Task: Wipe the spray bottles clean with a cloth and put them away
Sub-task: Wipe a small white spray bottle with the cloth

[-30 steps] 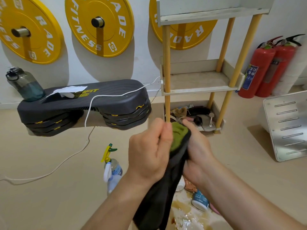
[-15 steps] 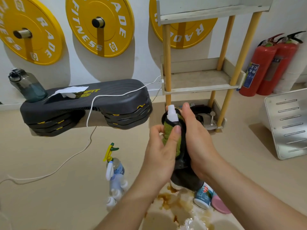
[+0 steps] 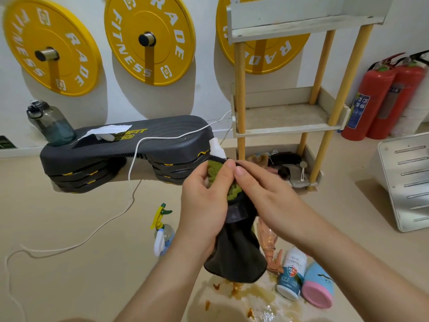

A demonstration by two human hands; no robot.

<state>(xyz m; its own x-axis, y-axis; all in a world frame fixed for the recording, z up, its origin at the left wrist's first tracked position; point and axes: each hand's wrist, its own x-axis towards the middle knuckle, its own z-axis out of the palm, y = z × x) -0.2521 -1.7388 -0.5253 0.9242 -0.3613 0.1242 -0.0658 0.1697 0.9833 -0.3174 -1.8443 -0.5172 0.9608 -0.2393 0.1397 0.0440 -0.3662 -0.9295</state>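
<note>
So that the spray bottle (image 3: 217,148) is rubbed all round, the cloth (image 3: 234,252) is pinched about it by the left hand (image 3: 204,205) and right hand (image 3: 262,196).

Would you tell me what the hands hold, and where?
Left hand and right hand grip the cloth at its upper part, wrapped round a bottle.

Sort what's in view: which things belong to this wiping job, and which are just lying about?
Job: cloth, gripped by left hand and right hand around the white-capped bottle; yellow-trigger spray bottle, blue-label bottle and pink-and-blue bottle on the floor; shelf rack, probably for storage.
Lying about: water jug, step platform, white cord, fire extinguishers, weight plates.
</note>
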